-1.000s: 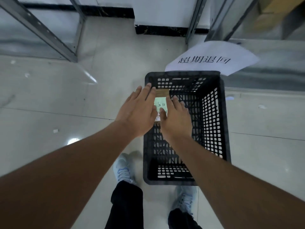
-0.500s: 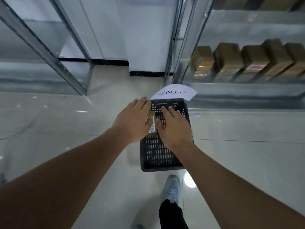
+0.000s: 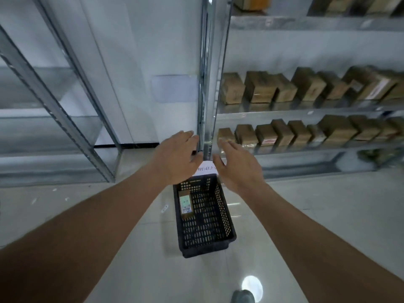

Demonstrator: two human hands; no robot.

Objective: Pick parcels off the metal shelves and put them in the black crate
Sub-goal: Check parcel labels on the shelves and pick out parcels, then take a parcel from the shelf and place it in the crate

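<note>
Both hands, left hand (image 3: 178, 157) and right hand (image 3: 237, 167), are spread and empty above the black crate (image 3: 225, 217), one parcel (image 3: 185, 204) inside, the rest on the metal shelves (image 3: 306, 110); stiff, light-looking cardboard, best pinched across opposite faces.

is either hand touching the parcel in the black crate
Apart. The head view shows the left hand and right hand open above the crate, while the parcel lies alone on its floor.
</note>
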